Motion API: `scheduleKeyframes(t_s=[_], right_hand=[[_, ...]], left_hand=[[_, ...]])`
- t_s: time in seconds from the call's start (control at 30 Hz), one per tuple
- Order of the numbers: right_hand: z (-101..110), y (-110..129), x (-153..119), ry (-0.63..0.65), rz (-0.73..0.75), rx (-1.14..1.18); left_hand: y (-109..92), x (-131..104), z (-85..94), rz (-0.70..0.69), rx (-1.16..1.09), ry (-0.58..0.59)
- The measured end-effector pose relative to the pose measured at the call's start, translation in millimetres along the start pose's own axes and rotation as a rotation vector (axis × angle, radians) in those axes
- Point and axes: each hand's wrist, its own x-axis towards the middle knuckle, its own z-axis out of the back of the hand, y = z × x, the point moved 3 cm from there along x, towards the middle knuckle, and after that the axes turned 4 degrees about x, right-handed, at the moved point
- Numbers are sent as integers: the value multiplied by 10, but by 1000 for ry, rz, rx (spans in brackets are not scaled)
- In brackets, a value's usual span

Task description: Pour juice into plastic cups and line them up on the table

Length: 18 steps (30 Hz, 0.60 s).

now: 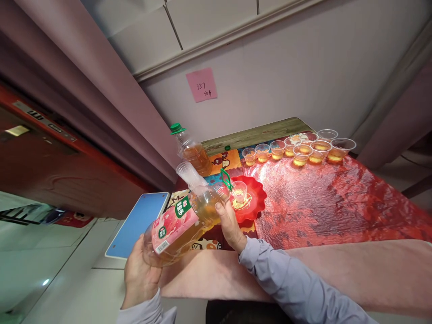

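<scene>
A large clear juice bottle (189,225) with a pink and green label is tilted, its neck toward the right. My left hand (141,270) cups the bottle's base, and my right hand (231,222) grips it near the neck. Just beyond the bottle mouth, a clear plastic cup (240,192) stands on a red scalloped plate (258,211). The green ring handle (226,179) shows at the bottle's neck. Behind the bottle leans a stack of clear empty cups (189,173). Whether juice is flowing is too unclear to make out.
Several plastic cups (303,155) with amber juice stand in rows at the table's far right. Another juice bottle (194,153) with a green cap stands at the back left, near a loose green cap (227,147). A blue stool (138,220) is left of the table.
</scene>
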Motion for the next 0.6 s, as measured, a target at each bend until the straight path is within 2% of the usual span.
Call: scheduleKeyframes(t_s=[0.1,0.37,0.6], right_hand=[[-2,9,2,22,12,22],[9,-23,6,10,-5,9],[10,-32,7,2,-13,-2]], left_hand=[[-15,-37,-12,-8,118,-70],[-29,-62,-53,-22,195,-50],[-33,-30,-33,-57,161,-32]])
